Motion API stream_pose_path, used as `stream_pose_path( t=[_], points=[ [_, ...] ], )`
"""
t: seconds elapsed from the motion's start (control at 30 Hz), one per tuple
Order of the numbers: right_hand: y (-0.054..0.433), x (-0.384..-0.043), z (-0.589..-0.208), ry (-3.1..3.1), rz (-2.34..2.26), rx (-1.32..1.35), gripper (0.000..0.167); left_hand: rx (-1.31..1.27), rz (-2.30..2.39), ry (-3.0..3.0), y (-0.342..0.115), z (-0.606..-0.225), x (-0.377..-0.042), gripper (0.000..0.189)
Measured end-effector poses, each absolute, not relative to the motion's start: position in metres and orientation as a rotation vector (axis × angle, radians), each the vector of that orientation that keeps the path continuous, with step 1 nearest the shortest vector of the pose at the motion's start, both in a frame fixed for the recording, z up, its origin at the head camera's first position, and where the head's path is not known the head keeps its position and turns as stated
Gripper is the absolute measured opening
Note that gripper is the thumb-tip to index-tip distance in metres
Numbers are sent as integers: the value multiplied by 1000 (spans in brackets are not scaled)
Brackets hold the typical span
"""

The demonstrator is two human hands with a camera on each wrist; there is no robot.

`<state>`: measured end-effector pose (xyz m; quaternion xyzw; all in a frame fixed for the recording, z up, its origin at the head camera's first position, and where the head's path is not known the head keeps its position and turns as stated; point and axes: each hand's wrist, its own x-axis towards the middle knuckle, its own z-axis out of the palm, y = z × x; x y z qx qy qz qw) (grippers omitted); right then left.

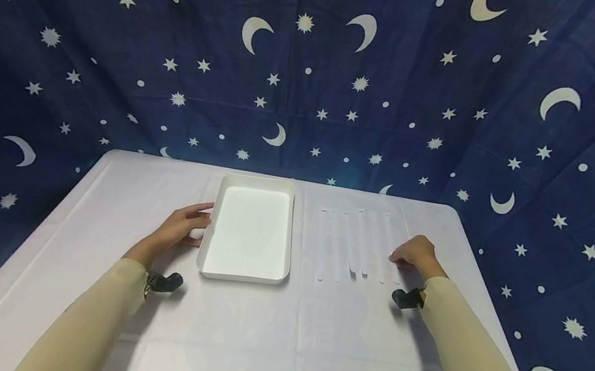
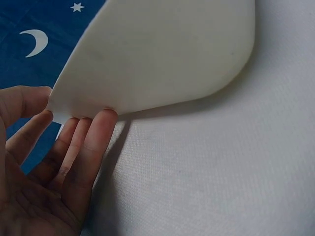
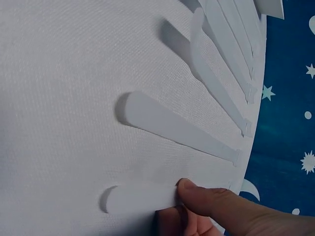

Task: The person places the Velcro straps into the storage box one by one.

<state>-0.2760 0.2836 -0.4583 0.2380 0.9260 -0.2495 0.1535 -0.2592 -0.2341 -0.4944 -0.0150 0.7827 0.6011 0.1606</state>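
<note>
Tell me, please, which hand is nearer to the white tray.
Left. The left hand touches the left side of the white tray, while the right hand is well off to its right, pinching the rightmost white strip.

White strips point(image 1: 385, 251), six: one pinched by right hand point(image 1: 416, 254), five lying loose; of these five, two with near ends curled upward. White tray point(image 1: 242, 278), one. Hands, two: right hand, as above, and left hand point(image 1: 185, 225). Beige sleeves point(image 1: 92, 315), two, one per arm. Black wrist cameras point(image 1: 165, 282), two, one per wrist. Cloth-covered table point(image 1: 231, 344), one. Blue backdrop point(image 1: 312, 94), one, bearing more than ten crescent moons point(image 1: 365, 31) and several dozen stars point(image 1: 360, 84).
</note>
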Motion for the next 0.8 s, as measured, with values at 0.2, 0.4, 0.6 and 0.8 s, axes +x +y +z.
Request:
stream_pose_path(
  t=[0.2, 0.4, 0.6, 0.8],
  points=[
    [286, -276, -462, 2645, -719, 617, 46, -46, 1730, 2219, -235, -495, -258, 62],
    [291, -272, -464, 2666, -814, 502, 36, -44, 1736, 2219, -235, -496, -259, 62],
    [293, -268, -465, 2658, -870, 484, 32, -54, 1743, 2211, -233, -495, -259, 62],
    [297, -265, -466, 2602, -961, 474, 34, -79, 1735, 2210, -234, -493, -259, 62]
  ],
)
